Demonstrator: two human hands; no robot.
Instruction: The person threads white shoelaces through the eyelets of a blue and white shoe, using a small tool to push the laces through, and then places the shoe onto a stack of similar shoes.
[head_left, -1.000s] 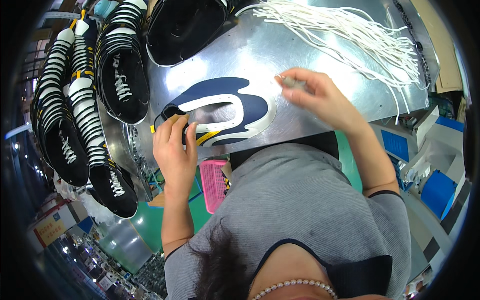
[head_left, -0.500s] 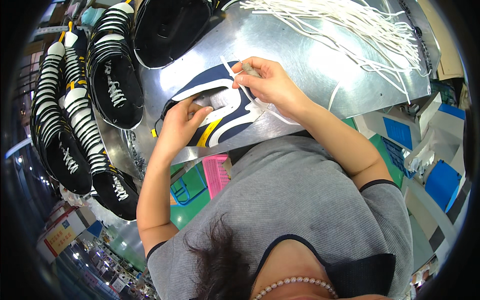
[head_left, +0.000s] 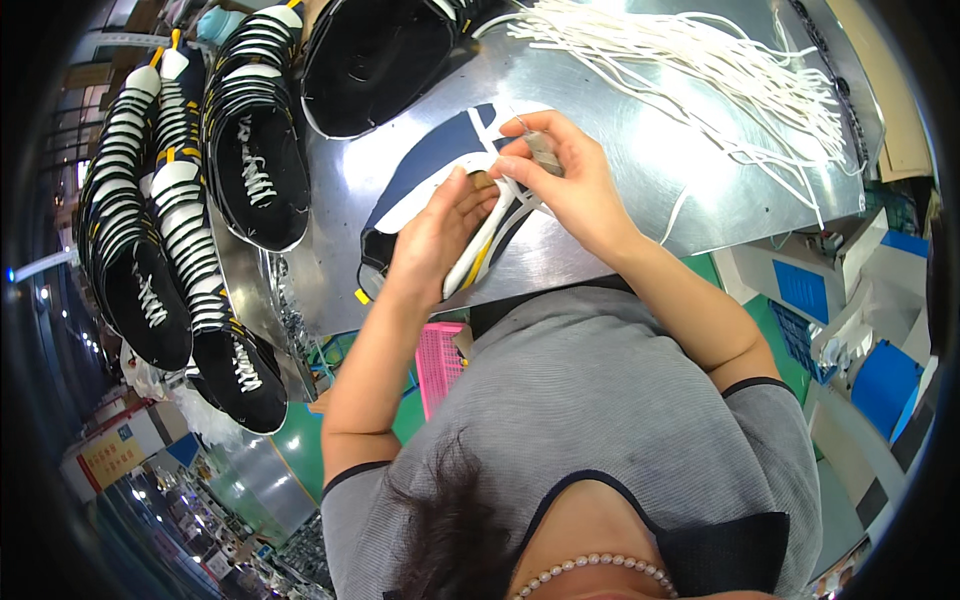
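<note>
A navy, white and yellow shoe upper [head_left: 430, 165] lies tilted on the metal table. My left hand [head_left: 432, 245] grips it at the opening, thumb on the white edge and curled fingers inside, partly hidden. Between the thumb and fingers of my right hand [head_left: 575, 185] is a small tool with a tape-wrapped handle [head_left: 543, 153] and a thin metal tip, held over the upper's eyelet area. A white shoelace [head_left: 479, 130] runs across the upper beside those fingertips; whether they also pinch it I cannot tell.
Loose white laces [head_left: 690, 75] lie heaped at the far right of the metal table [head_left: 640, 160]. Stacked black-and-white uppers [head_left: 262, 190] stand along the left, and another dark upper [head_left: 375, 70] lies at the back. Below the table edge is a pink basket [head_left: 438, 365].
My left hand has moved right and up, its fingers going deeper into the opening. The upper has folded and tilted, its yellow side narrowing from view. My right hand has shifted slightly right.
</note>
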